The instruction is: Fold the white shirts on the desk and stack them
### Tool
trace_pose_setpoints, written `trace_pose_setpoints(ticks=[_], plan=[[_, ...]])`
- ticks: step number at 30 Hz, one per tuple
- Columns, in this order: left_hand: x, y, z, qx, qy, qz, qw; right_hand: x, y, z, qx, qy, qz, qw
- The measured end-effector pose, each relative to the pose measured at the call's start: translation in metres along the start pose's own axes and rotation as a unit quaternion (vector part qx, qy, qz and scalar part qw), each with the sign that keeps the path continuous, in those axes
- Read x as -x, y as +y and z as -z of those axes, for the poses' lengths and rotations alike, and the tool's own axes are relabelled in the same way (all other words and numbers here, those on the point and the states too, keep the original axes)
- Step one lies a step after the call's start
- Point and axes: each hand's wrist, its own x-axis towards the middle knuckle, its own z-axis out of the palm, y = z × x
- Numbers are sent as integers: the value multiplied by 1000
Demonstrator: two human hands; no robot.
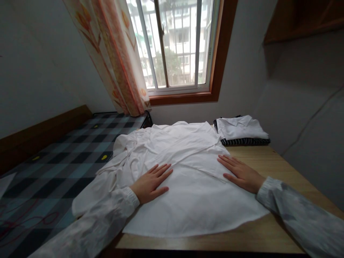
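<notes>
A white shirt [193, 200] lies spread over the wooden table, its hem toward me and its collar end toward the window. Creases cross its middle, and bunched fabric, which looks like a sleeve, hangs over the table's left side. My left hand [151, 183] rests palm down on the left part of the shirt, fingers stretched out. On the right side edge of the shirt lies my right hand [241, 173], also flat with its fingers extended. Neither hand grips the cloth.
Folded clothes, white on top of striped black [242, 129], sit at the table's [271, 168] back right corner. A checked bed [67, 154] adjoins on the left, with a thin red cord [34, 215] on it. A curtain [115, 61] hangs beside the window [177, 46].
</notes>
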Motion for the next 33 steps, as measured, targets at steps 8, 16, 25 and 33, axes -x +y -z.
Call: trace_pose_setpoints(ticks=[8,16,25,33], plan=[[27,-20,31,73,138,187,970,13,11,-4,-49,145,-85,985],[-44,-92,55,23,199,337,920,-48,21,5,-337,205,-255,883],[-98,-134,53,-19,127,506,853,-92,24,19,-406,150,-357,828],[-106,-163,70,22,134,505,852,-140,33,39,-151,284,-250,913]])
